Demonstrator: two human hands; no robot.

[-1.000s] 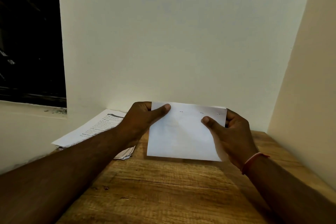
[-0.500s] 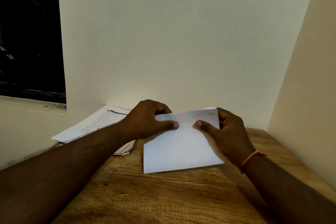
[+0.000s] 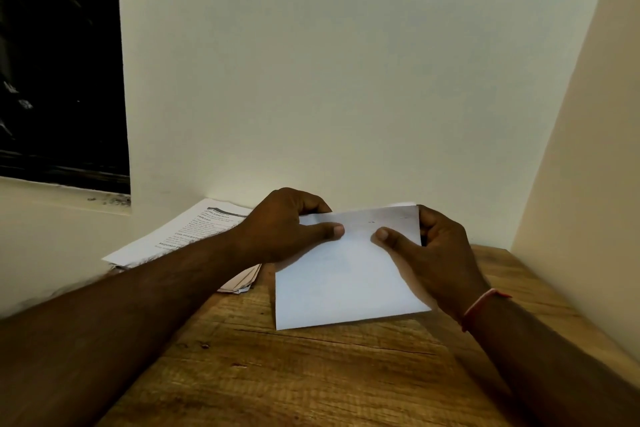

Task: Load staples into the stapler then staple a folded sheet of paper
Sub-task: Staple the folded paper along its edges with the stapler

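A folded white sheet of paper [image 3: 343,281] is held just above the wooden table [image 3: 311,374], tilted with its near edge low. Small staple marks show near its far edge. My left hand [image 3: 284,225] grips the sheet's far left corner, thumb pressed on top. My right hand [image 3: 426,253] grips the far right side, thumb on top, a red thread around its wrist. Both thumbs point towards each other near the sheet's top middle. No stapler or staples are in view.
A stack of printed papers [image 3: 194,229] lies at the table's far left, partly under my left forearm. Cream walls close in behind and on the right. A dark window [image 3: 59,62] sits at upper left above a ledge.
The sheet has tipped from upright to nearly flat and come lower towards the table. Both thumbs have slid inward towards the middle of the far edge.
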